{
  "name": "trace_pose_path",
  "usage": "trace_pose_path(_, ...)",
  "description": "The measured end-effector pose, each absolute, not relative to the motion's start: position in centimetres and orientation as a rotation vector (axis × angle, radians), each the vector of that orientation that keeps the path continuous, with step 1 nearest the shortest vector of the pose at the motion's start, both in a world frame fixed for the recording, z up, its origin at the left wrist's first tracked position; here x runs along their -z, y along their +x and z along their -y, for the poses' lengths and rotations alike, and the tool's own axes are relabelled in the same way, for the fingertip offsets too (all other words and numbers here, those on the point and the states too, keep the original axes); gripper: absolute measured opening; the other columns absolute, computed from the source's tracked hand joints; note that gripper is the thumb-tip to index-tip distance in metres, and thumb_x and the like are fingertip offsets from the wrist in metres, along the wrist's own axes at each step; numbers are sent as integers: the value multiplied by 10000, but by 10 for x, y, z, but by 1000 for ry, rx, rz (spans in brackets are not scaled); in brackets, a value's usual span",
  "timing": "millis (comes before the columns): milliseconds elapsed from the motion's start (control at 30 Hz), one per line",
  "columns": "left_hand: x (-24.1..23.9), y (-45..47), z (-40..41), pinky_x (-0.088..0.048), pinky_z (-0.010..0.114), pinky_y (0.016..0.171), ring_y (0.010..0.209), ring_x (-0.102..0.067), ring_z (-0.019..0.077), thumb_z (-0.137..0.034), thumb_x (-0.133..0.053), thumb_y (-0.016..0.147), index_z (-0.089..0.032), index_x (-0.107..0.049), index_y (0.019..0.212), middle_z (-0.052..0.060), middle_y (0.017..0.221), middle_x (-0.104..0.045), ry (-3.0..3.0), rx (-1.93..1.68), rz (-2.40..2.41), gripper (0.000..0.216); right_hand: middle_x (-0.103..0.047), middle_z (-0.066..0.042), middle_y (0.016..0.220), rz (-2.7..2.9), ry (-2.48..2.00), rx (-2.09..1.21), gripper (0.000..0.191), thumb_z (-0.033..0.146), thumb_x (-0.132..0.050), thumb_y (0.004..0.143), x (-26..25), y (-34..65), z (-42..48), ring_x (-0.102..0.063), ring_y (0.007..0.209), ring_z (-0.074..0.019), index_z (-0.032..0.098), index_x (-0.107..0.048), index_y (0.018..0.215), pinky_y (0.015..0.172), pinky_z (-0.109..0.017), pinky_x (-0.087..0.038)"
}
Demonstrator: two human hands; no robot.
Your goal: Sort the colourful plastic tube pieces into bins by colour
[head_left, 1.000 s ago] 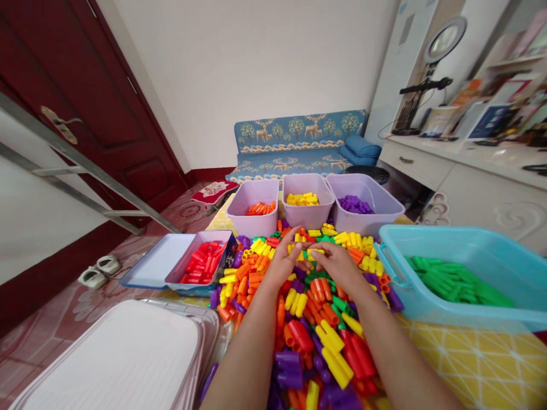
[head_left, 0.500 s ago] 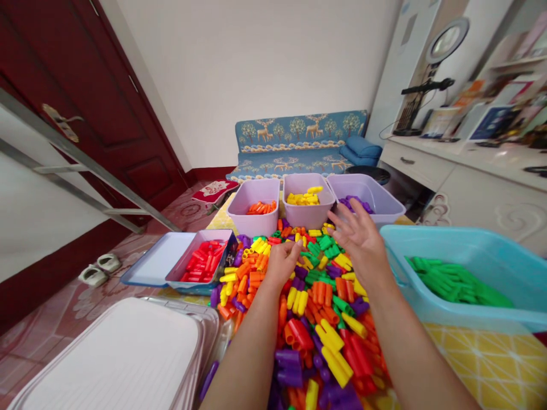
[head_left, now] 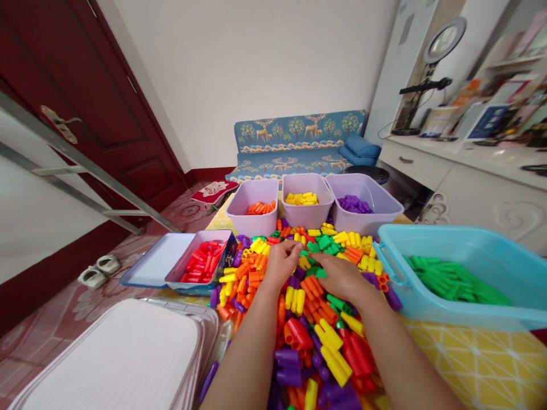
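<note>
A heap of coloured plastic tube-shaped pieces in yellow, orange, green, purple and red covers the table before me. Over its middle my left hand is closed, thumb and fingertips pressed together; what they pinch, if anything, is too small to make out. My right hand reaches down into the heap from the right, fingers together and pointing at the left fingertips, by some green pieces. Its fingertips are partly hidden, and I cannot make out anything in them.
Behind the heap stand lilac bins with orange, yellow and purple pieces. A tin of red pieces is left, a turquoise tub of green ones right. Stacked white lids lie front left.
My right hand has come down and left from beside the lilac bins, its spread fingers drawing together. A yellow piece tilted above the yellow bin now lies inside. My left hand has barely moved.
</note>
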State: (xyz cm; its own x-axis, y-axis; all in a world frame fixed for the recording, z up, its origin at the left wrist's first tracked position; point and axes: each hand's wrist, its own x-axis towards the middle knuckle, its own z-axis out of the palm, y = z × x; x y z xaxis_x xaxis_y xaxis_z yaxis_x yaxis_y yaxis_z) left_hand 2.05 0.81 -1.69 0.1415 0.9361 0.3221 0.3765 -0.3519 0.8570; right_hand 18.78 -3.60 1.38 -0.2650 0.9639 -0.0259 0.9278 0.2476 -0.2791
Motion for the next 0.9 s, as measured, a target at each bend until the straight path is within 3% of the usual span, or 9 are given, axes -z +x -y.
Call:
trace_pose_path(100, 16, 21, -8, -450, 231, 635, 692, -619, 152, -308, -542, 826, -172, -720, 896, 31, 797, -715, 1942, -1163, -1249, 234, -633, -88, 1239, 2300, -1788, -347, 520, 214, -539, 795, -8, 181, 33, -623, 1067, -260, 256, -527, 1313, 866, -341, -446)
trace_pose_path(167, 16, 22, -7, -470, 250, 678, 739, -637, 168, -296, -550, 820, -183, -722, 924, 39, 859, -729, 1981, -1119, -1235, 230, -666, -84, 1161, 2257, -1775, -390, 476, 215, -561, 783, -4, 181, 30, -635, 1025, -257, 252, -567, 1258, 834, -336, -447)
trace_pose_path(333, 16, 22, -7, -489, 262, 601, 626, -638, 164, -344, -480, 866, -137, -700, 986, 66, 806, -711, 1721, -1154, -1143, 324, -691, -53, 930, 1935, -1618, -601, 264, 214, -599, 727, 4, 185, 20, -641, 888, -228, 204, -654, 985, 770, -331, -457)
trace_pose_path(467, 10, 22, -6, -514, 273, 738, 803, -662, 177, -278, -573, 805, -159, -678, 1055, 84, 1033, -703, 1541, -1258, -952, 296, -671, -43, 985, 1613, -1408, -599, 289, 154, -571, 672, -1, 184, 15, -619, 908, -199, 197, -640, 949, 833, -346, -457)
trace_pose_path(567, 7, 23, -4, -509, 258, 782, 850, -643, 150, -257, -651, 766, -200, -610, 1189, 82, 1207, -632, 1467, -1305, -811, 430, -679, -36, 964, 1523, -1271, -700, 282, 178, -558, 686, -11, 180, 18, -620, 921, -199, 199, -629, 958, 844, -357, -465)
trace_pose_path(667, 9, 25, -5, -523, 235, 712, 775, -638, 122, -292, -712, 740, -201, -569, 1235, 79, 1127, -649, 1388, -1280, -725, 523, -684, -34, 972, 1518, -1178, -775, 279, 193, -534, 720, -18, 175, 22, -621, 960, -200, 204, -634, 980, 869, -365, -467)
trace_pose_path(767, 12, 27, -7, -543, 235, 652, 703, -636, 116, -330, -749, 707, -176, -603, 1157, 57, 947, -681, 1312, -1299, -697, 498, -677, -46, 1039, 1508, -1126, -768, 337, 181, -536, 723, -16, 175, 21, -618, 1000, -200, 209, -619, 1048, 877, -367, -480)
trace_pose_path(900, 13, 26, -9, -559, 244, 605, 667, -643, 127, -391, -773, 667, -157, -631, 1069, 60, 884, -696, 1271, -1339, -769, 486, -677, -71, 1021, 1383, -1198, -827, 336, 224, -579, 704, -5, 184, 14, -643, 920, -220, 194, -621, 1036, 689, -339, -553)
